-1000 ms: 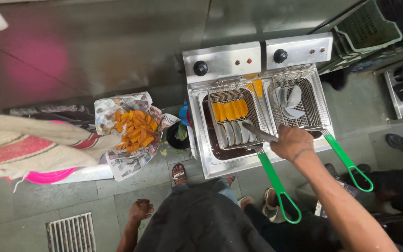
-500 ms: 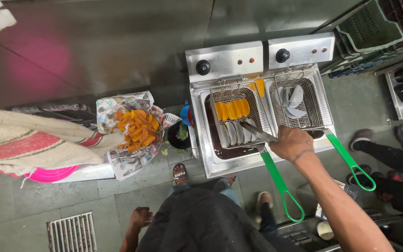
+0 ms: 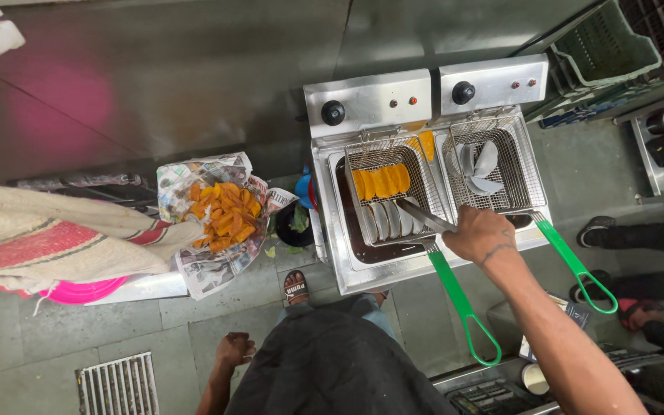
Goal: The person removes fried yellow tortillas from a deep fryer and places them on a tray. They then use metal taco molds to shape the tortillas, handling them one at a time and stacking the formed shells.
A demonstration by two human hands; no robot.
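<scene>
My right hand grips metal tongs whose tips reach into the left wire basket of a twin steel fryer. That basket holds a row of orange fried pieces and a row of pale pieces over dark oil. The right basket carries a few pale pieces. Both baskets have green handles. My left hand hangs low beside my dark clothing, fingers loose, holding nothing.
A newspaper-lined tray of orange fried pieces sits left of the fryer, next to a striped cloth and a pink tub. Another person's legs and shoes stand at the right. A floor drain grate lies bottom left.
My right hand and the tongs have stayed over the left basket with only a slight shift. The other person's feet at the right have moved.
</scene>
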